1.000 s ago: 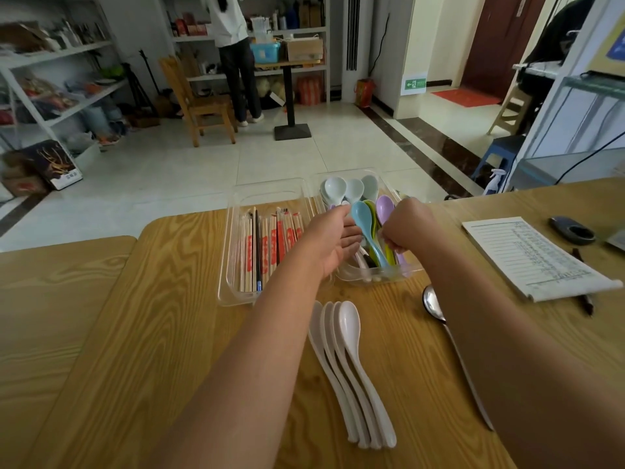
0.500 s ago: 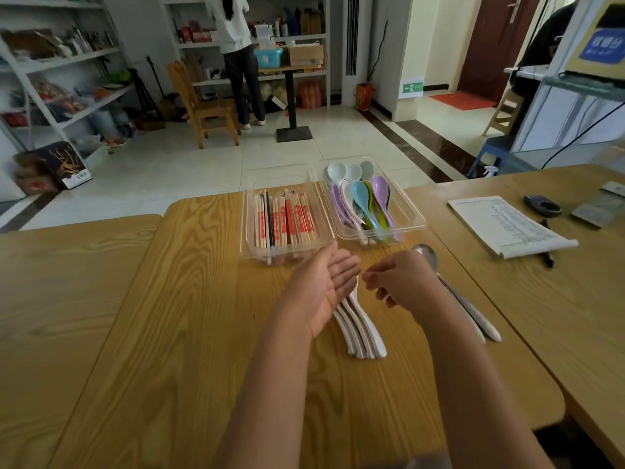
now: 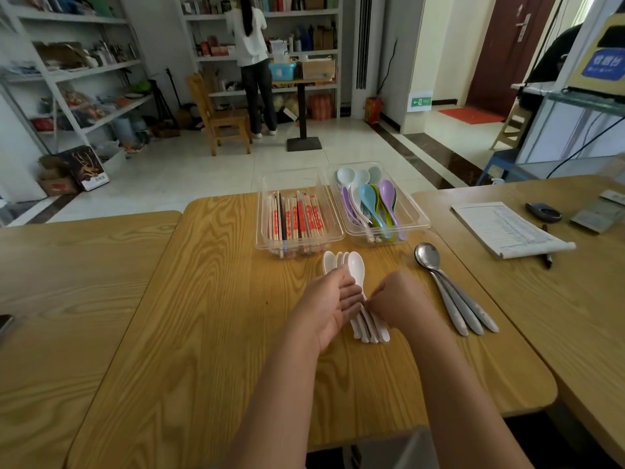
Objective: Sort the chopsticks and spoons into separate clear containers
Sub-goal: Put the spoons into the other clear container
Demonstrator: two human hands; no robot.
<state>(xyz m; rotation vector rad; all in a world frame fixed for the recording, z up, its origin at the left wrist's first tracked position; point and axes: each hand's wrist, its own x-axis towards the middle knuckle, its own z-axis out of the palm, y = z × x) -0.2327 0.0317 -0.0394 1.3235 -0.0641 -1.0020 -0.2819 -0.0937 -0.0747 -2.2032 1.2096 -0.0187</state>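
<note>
In the middle of the table, just in front of you, lie the white spoons. They are nested in a fan, bowls pointing at the containers, handles toward you. Your left hand lies against their left side, fingers fairly straight and close together, palm turned inward like a fence. Your right hand comes in from the other side with its fingers curled at the handles. Whether it has them pinched, I cannot tell; the knuckles hide the tips.

These look like light, stiff plastic or melamine with a smooth, glossy face. I'd expect them to slip over one another and splay if you squeeze only the thin handle ends. Better to gather them between both hands and take hold around the necks, just behind the bowls, where the nesting locks them together.

Beyond them, the clear spoon container already holds coloured spoons, and its neighbour holds the chopsticks. To your right, the metal spoons wait on the wood, well apart from your hands. Those will likely be heavier, and they'll clatter against the plastic wall if dropped.
</note>
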